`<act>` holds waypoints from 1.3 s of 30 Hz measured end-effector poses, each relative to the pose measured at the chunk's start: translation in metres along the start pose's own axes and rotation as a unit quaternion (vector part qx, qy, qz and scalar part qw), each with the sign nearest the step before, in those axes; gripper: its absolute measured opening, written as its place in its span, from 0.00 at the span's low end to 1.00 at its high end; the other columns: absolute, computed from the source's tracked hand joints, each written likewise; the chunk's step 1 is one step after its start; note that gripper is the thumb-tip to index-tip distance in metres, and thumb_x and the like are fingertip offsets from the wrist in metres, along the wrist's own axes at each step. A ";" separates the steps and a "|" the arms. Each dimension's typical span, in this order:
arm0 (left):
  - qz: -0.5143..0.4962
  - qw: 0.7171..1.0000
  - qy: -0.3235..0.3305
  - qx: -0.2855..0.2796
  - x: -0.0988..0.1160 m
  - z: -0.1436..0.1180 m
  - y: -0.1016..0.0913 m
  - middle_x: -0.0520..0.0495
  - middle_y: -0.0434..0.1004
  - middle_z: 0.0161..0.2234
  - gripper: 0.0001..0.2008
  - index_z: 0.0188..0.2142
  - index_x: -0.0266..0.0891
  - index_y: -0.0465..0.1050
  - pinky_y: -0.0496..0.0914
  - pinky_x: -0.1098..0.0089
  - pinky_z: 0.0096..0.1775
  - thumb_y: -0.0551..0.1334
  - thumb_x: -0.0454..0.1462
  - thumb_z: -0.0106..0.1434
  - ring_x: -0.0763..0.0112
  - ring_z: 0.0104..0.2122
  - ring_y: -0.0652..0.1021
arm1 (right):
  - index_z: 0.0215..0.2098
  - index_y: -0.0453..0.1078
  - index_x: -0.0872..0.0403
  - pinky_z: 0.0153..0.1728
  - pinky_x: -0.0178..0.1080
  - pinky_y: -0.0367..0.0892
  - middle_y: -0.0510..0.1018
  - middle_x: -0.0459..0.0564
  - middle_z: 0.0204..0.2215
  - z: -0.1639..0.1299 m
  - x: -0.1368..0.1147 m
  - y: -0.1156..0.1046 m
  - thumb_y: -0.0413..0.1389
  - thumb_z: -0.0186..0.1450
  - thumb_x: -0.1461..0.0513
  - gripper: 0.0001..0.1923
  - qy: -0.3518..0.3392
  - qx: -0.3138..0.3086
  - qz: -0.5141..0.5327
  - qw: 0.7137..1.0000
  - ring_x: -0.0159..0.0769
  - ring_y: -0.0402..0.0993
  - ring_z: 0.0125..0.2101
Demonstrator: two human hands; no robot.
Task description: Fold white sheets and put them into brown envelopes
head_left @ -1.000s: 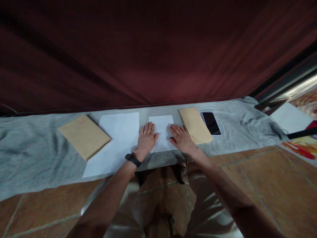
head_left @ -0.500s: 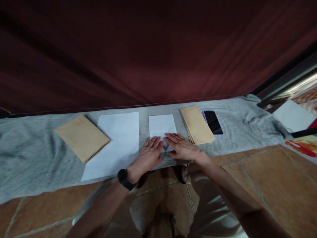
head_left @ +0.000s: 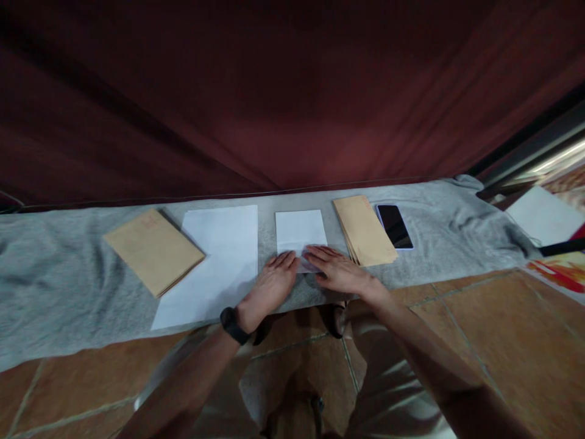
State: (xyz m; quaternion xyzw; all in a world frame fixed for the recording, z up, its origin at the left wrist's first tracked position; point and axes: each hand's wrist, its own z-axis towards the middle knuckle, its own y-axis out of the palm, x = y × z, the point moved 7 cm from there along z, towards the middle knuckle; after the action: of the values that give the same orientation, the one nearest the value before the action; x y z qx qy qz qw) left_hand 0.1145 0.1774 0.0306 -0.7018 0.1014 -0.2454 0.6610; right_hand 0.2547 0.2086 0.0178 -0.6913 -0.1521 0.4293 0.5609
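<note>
A folded sheet of white paper (head_left: pixel 300 228) lies on the grey cloth in front of me. My left hand (head_left: pixel 276 275) rests on its near left part, fingers stretched out. On the near right part lies my right hand (head_left: pixel 337 268), its fingers flat and pointing inward. The fingertips of both hands come close together near the middle of the paper's near edge, partly covering it. Just right of my right hand is a stack of brown envelopes (head_left: pixel 364 230). To the left of my left hand lie large white sheets (head_left: pixel 223 262).
More brown envelopes (head_left: pixel 155 251) overlap the white sheets on the left. A phone (head_left: pixel 395 227) lies beside the right-hand envelopes. The grey cloth (head_left: pixel 448 225) covers a narrow surface backed by a dark red curtain (head_left: pixel 292 97). Tiled floor (head_left: pixel 484 323) shows below.
Both hands stay on the folded paper with small shifts. The paper's near edge, which had a pointed shape between the hands, now looks flatter and straighter.
</note>
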 end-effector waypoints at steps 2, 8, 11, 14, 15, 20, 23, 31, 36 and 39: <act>-0.050 0.999 -0.012 0.002 -0.012 0.001 -0.004 0.40 0.78 0.56 0.17 0.51 0.39 0.76 0.70 0.62 0.56 0.51 0.31 0.71 0.60 0.54 0.78 | 0.66 0.66 0.49 0.68 0.47 0.57 0.67 0.51 0.67 0.000 0.005 -0.005 0.54 0.67 0.65 0.28 0.001 0.007 0.026 1.000 0.41 0.63 0.66; -0.188 0.977 -0.096 0.010 -0.052 0.003 -0.013 0.47 0.82 0.32 0.13 0.36 0.41 0.78 0.69 0.70 0.35 0.55 0.40 0.70 0.65 0.32 0.79 | 0.48 0.80 0.50 0.46 0.42 0.72 0.84 0.50 0.43 -0.009 0.047 -0.021 0.52 0.70 0.58 0.15 0.146 0.032 0.136 0.979 0.44 0.80 0.44; -0.287 0.949 -0.125 0.029 -0.066 0.002 -0.012 0.52 0.75 0.23 0.15 0.30 0.40 0.75 0.63 0.72 0.28 0.57 0.45 0.68 0.70 0.25 0.73 | 0.35 0.78 0.54 0.32 0.35 0.66 0.79 0.45 0.26 -0.012 0.059 -0.022 0.53 0.69 0.53 0.16 0.188 0.027 0.221 0.957 0.37 0.75 0.29; -0.390 0.912 -0.128 0.019 -0.074 0.001 -0.004 0.53 0.74 0.25 0.14 0.33 0.38 0.76 0.62 0.73 0.27 0.62 0.47 0.62 0.71 0.25 0.71 | 0.30 0.73 0.54 0.29 0.34 0.59 0.73 0.42 0.23 -0.012 0.061 -0.021 0.53 0.67 0.52 0.16 0.202 0.022 0.267 0.942 0.33 0.69 0.27; -0.412 0.902 -0.124 0.012 -0.076 0.001 -0.002 0.53 0.75 0.26 0.14 0.35 0.38 0.77 0.63 0.73 0.28 0.63 0.47 0.60 0.71 0.26 0.71 | 0.29 0.72 0.54 0.29 0.34 0.58 0.72 0.42 0.22 -0.012 0.062 -0.021 0.53 0.66 0.52 0.16 0.206 0.021 0.269 0.941 0.32 0.68 0.27; -0.428 0.891 -0.149 0.031 -0.088 0.003 0.001 0.54 0.70 0.23 0.13 0.27 0.38 0.73 0.62 0.73 0.28 0.62 0.46 0.58 0.72 0.26 0.69 | 0.24 0.67 0.53 0.28 0.34 0.54 0.66 0.40 0.20 -0.012 0.064 -0.023 0.53 0.64 0.54 0.14 0.219 0.030 0.264 0.939 0.31 0.63 0.26; -0.416 0.893 -0.164 0.053 -0.092 0.007 0.000 0.55 0.66 0.22 0.14 0.23 0.39 0.68 0.60 0.73 0.28 0.61 0.45 0.59 0.73 0.25 0.66 | 0.25 0.66 0.52 0.27 0.33 0.54 0.66 0.40 0.20 -0.010 0.065 -0.025 0.51 0.64 0.55 0.13 0.230 0.044 0.262 0.936 0.31 0.63 0.25; -0.358 0.910 -0.180 0.109 -0.094 0.015 -0.002 0.55 0.65 0.22 0.12 0.23 0.41 0.65 0.60 0.72 0.29 0.59 0.42 0.60 0.73 0.25 0.66 | 0.23 0.64 0.52 0.29 0.33 0.57 0.71 0.42 0.21 -0.001 0.067 -0.027 0.51 0.65 0.59 0.13 0.267 0.089 0.216 0.935 0.31 0.68 0.26; -0.335 0.910 -0.208 0.130 -0.097 0.019 -0.003 0.55 0.67 0.21 0.11 0.23 0.42 0.66 0.60 0.71 0.29 0.59 0.40 0.61 0.72 0.25 0.68 | 0.23 0.65 0.51 0.30 0.32 0.58 0.72 0.42 0.20 0.005 0.072 -0.026 0.52 0.66 0.61 0.13 0.300 0.103 0.191 0.929 0.31 0.69 0.26; -0.323 0.910 -0.228 0.125 -0.100 0.023 -0.001 0.54 0.70 0.21 0.11 0.24 0.42 0.67 0.61 0.71 0.29 0.59 0.41 0.61 0.70 0.25 0.71 | 0.23 0.66 0.51 0.30 0.32 0.58 0.72 0.42 0.20 0.007 0.073 -0.026 0.52 0.67 0.62 0.13 0.311 0.101 0.179 0.928 0.31 0.69 0.25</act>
State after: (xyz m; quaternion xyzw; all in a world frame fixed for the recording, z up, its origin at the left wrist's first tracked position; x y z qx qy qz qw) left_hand 0.0395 0.2445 0.0102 -0.6446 -0.3159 -0.2897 0.6330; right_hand 0.2992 0.2714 0.0106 -0.7455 0.2005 0.2988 0.5610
